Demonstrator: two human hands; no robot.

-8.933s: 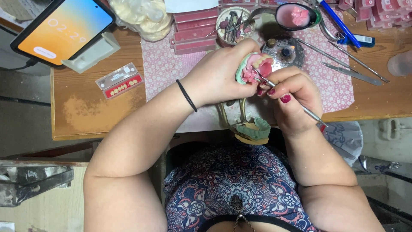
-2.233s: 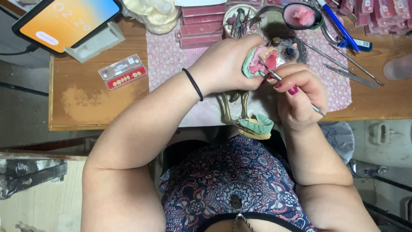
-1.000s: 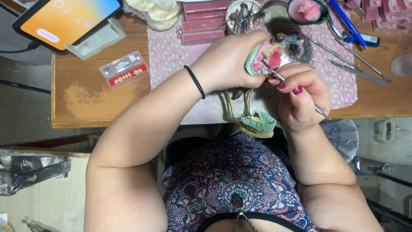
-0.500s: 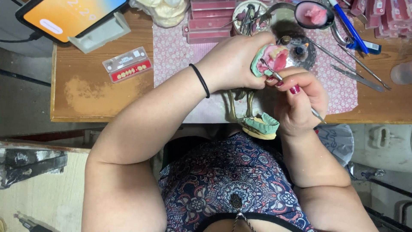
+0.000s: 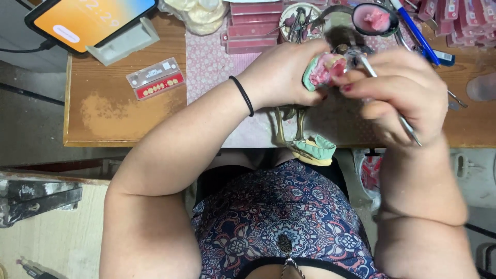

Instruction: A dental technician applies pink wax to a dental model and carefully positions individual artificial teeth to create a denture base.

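My left hand (image 5: 281, 75) grips a green dental cast with pink wax (image 5: 323, 70), held above the wooden table (image 5: 119, 111). My right hand (image 5: 400, 88) is closed around a thin metal tool (image 5: 408, 129), its tip at the pink wax; this hand is blurred by motion. Below both hands a brass articulator (image 5: 289, 124) carries another green cast (image 5: 318, 148) at the table's front edge. A black band circles my left wrist.
A tablet (image 5: 88, 20) leans on a stand at the back left. A red strip of tooth samples (image 5: 155, 80) lies beside it. Pink wax sheets (image 5: 253, 20), a small bowl of tools (image 5: 299, 18), a pink-filled dish (image 5: 375, 18) and a blue pen (image 5: 413, 28) line the back.
My right hand has risen and shifted over the cast, blurring as it moves. The left hand keeps holding the cast in about the same place.
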